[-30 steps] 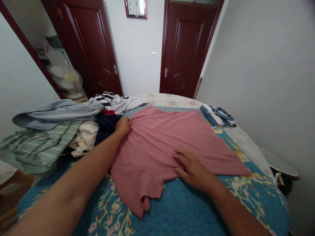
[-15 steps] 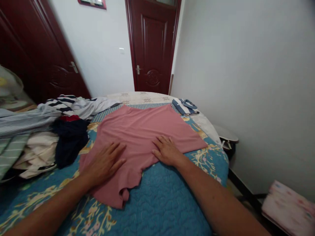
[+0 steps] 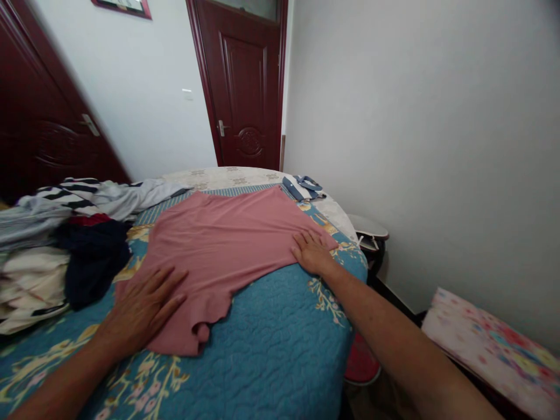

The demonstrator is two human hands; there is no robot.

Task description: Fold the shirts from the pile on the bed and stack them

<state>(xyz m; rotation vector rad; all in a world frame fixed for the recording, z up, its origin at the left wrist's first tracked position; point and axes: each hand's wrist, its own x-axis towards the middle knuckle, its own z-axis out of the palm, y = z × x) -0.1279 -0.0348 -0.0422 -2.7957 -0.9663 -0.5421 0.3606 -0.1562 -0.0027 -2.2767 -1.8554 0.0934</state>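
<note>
Resting unclenched: my left hand [image 3: 140, 307], fingers spread on the near left of a dusty-pink, thin-fabric top [image 3: 219, 227] laid across a blue floral quilted cover [image 3: 275, 326]; my right hand [image 3: 312, 252], gripping nothing, flat by the top's right corner. For smoothing, I should anchor left and stroke right lightly, never dragging.

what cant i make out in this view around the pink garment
All in the head view:
Pink garment: patches beneath left hand and right hand, covered by them.
Clothes pile: part cut off by left edge.
Framed wall piece: upper part, cut off by top edge.
</note>
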